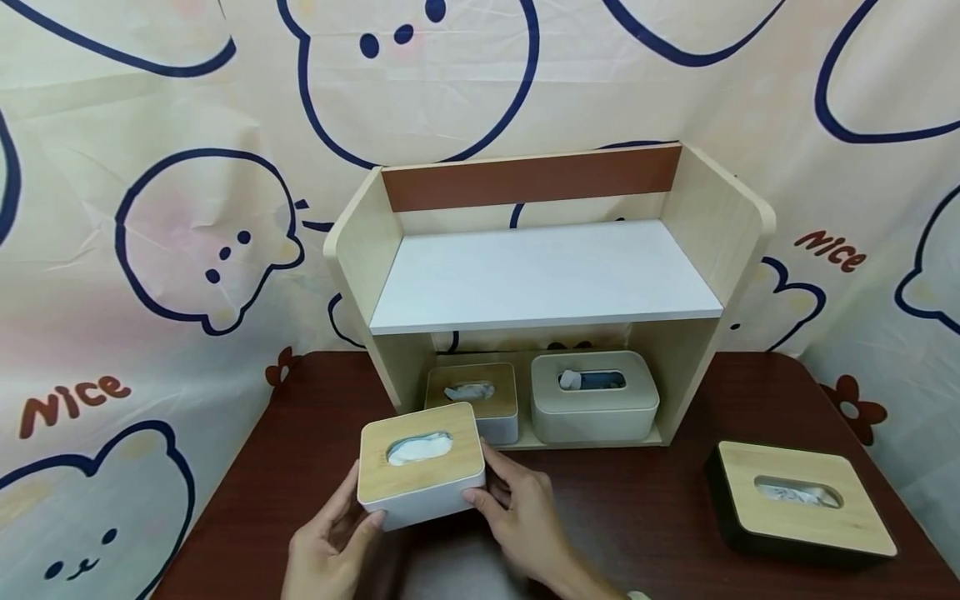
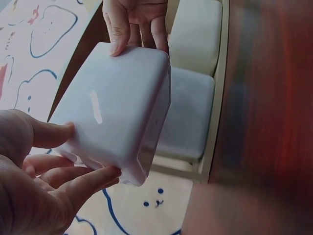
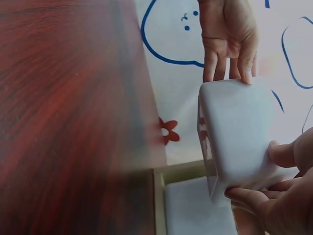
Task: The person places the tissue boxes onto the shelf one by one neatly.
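Both hands hold a white tissue box [image 1: 423, 467] with a light wooden lid, tilted, in front of a small shelf [image 1: 547, 321]. My left hand [image 1: 330, 533] grips its left end, thumb on the near side. The right hand [image 1: 525, 517] grips the right end the same way. Tissue shows in the lid's oval slot. In the left wrist view the box's smooth white side [image 2: 115, 98] lies between the left hand [image 2: 49, 171] and the right hand [image 2: 137, 22]. Behind it, in the shelf's lower bay, stand another wood-lidded tissue box [image 1: 495, 396] and an all-white tissue box [image 1: 596, 398].
A black tissue box [image 1: 802, 500] with a wooden lid lies on the dark red-brown table [image 1: 630, 508] at the right. The shelf's white upper board [image 1: 543, 275] spans between two side panels. A cloth with bear drawings [image 1: 210, 242] hangs behind.
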Tool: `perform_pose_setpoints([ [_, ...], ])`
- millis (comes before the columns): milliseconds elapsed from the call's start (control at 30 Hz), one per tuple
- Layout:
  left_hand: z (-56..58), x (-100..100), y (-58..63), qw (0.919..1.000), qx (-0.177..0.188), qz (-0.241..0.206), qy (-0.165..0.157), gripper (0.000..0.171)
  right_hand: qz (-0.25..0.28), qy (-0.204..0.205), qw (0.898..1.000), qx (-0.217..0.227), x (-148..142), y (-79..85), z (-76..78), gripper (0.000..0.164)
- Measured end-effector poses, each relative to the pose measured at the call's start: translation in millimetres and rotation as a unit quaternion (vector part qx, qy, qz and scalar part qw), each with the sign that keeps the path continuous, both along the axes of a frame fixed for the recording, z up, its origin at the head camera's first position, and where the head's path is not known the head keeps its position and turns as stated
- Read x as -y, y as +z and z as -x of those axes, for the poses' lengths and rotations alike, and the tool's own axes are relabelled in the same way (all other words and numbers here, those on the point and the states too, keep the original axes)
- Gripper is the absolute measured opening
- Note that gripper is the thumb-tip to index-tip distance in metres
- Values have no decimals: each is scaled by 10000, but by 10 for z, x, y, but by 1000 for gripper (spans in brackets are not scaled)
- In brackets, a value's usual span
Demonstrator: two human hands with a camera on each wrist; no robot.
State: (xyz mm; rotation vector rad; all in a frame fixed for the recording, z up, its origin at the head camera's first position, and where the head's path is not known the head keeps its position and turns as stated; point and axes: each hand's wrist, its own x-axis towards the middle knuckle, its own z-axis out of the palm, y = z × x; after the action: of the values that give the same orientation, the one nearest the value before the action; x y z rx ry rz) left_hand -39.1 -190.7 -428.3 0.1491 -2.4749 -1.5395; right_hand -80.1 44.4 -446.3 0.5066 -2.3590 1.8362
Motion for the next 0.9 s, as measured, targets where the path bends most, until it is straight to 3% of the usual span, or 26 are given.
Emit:
perform_pose_setpoints([
  [333, 56, -222, 111, 9969, -556, -322, -458, 71, -115, -557, 9981, 242, -256, 196, -60, 63],
  [667, 102, -377, 340, 9972, -275, -339, -607, 72, -76, -882, 9960, 135, -420, 351, -87, 64],
  [900, 144, -437, 472, 9950, -604, -284, -736, 70, -20, -810, 9967, 57, -491, 479, -73, 66],
])
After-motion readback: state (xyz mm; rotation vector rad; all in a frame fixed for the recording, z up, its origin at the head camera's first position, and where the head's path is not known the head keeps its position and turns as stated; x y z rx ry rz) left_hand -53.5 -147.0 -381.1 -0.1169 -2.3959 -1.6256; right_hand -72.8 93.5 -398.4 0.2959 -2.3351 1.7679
